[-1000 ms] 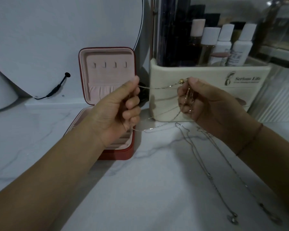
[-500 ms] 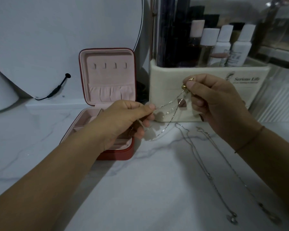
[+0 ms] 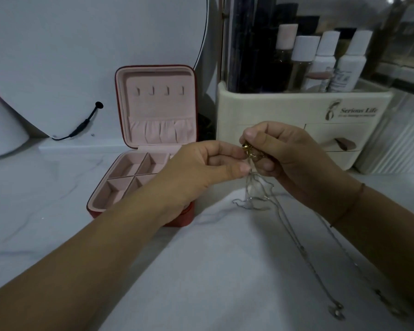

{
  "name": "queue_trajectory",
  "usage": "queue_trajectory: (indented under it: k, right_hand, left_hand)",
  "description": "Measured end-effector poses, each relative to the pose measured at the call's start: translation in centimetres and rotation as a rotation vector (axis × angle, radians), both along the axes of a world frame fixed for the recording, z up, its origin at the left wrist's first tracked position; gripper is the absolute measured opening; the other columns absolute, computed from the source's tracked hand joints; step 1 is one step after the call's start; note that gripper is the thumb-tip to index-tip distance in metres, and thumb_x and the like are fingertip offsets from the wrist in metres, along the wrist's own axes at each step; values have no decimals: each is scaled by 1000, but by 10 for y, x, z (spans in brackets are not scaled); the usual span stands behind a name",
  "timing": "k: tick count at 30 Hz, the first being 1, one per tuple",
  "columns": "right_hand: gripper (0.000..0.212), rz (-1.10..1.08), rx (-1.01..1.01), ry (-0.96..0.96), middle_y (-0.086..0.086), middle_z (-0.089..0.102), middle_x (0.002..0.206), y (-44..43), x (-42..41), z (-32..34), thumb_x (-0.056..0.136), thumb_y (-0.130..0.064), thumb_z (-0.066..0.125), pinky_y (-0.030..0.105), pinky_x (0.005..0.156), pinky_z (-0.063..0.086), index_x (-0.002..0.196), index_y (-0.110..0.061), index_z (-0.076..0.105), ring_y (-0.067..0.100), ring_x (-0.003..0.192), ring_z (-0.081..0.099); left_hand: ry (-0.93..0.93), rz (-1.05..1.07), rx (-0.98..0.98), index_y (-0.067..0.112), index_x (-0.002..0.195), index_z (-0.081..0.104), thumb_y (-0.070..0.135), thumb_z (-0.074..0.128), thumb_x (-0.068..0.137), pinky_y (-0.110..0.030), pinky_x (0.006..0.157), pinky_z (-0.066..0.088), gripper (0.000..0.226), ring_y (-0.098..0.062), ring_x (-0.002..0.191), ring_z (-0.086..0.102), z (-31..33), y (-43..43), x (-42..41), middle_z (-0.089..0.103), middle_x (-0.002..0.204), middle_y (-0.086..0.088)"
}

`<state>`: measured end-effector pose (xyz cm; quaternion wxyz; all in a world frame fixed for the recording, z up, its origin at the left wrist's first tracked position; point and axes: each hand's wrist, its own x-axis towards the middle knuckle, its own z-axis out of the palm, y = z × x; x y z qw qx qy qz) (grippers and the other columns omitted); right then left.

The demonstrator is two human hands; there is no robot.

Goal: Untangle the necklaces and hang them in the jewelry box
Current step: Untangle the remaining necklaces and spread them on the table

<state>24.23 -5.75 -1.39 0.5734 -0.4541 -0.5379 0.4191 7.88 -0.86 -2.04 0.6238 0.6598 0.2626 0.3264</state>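
Observation:
A red jewelry box [image 3: 189, 218] with pink lining stands open, its lid upright with a row of hooks [image 3: 159, 91] that carry nothing. Just right of the box, my left hand [image 3: 201, 168] and my right hand [image 3: 287, 154] meet above the table. Both pinch a thin gold necklace [image 3: 250, 187] near its small gold pendant [image 3: 247, 149]. The chain hangs from my fingers in loose loops that reach the table. Two silver necklaces [image 3: 294, 237] lie stretched out on the marble to the right, their pendants [image 3: 337, 312] near the front edge, partly under my right forearm.
A cream cosmetics organizer [image 3: 285, 108] with several bottles [image 3: 325, 60] stands behind my hands. A round white mirror [image 3: 81, 44] with a black cable [image 3: 86, 123] leans at the back left. The white marble tabletop [image 3: 213, 271] stretches toward me.
My hands have come together: the left moved right and up, the right moved down. The gold chain, stretched between them earlier, now hangs bunched below my fingers.

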Motion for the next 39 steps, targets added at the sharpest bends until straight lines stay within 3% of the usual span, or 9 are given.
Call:
queue_trajectory:
  k: [3,9,11,16,22,26,29,35,39]
  right_hand:
    - [22,-6,-8,-18,-1,49,57,0,-1,-1,77,-31,64,18,44,31,81,-9,65,8,47,36]
    - [22,-8,-14,-71,6,50,61,-1,-3,-1,75,-32,65,19,45,32,80,-12,67,9,48,38]
    - [26,-12,-10,-86,4,50,57,-2,-4,-1,75,-33,64,19,45,32,83,-8,66,9,47,39]
    - [29,-61,-20,-73,3,55,61,1,1,0,73,-33,64,17,49,40,82,-5,64,8,51,47]
    - [20,-21,-33,-36,5,66,77,1,1,-3,76,-29,63,20,72,52,78,-10,66,14,73,60]
    - [14,-5,-52,-23,10,64,83,2,1,-3,90,-16,58,24,76,52,79,-10,65,15,78,60]
    - [15,78,-41,94,14,62,87,3,1,-1,84,-18,58,28,81,52,74,-15,68,15,79,61]
    - [14,157,-10,223,-1,64,75,3,5,-1,88,-19,54,23,72,50,76,-17,61,8,69,58]
    - [14,120,-31,168,-3,57,64,3,6,-2,85,-23,58,22,64,44,71,-20,61,7,58,48]
  left_hand:
    - [-24,15,-15,8,87,67,17,72,61,-17,73,53,28,-11,72,66,-2,-2,2,72,76,-5]
    - [5,45,30,7,83,69,19,72,68,-20,74,51,20,-9,71,63,-5,-4,5,70,74,-5]
    - [-16,41,-15,10,79,69,18,69,72,-24,77,53,11,-9,70,64,-4,-3,5,69,71,-3]
    - [-90,55,-118,14,76,72,25,65,68,-24,72,52,16,-12,72,64,-2,1,3,69,72,-3]
    - [-119,103,-187,19,60,72,31,64,68,-21,63,52,16,-11,67,64,4,7,1,68,69,0]
    - [-158,105,-196,20,54,68,33,63,70,-29,75,49,21,-13,65,61,6,10,0,65,65,0]
    - [-144,117,-192,20,51,66,30,62,76,-27,73,51,27,-11,64,62,4,11,1,66,65,1]
    - [-146,103,-203,19,48,60,31,63,72,-24,68,52,27,-12,59,59,2,9,1,63,61,1]
    - [-134,99,-189,20,47,59,34,63,69,-24,68,52,27,-11,58,59,3,9,0,63,61,0]
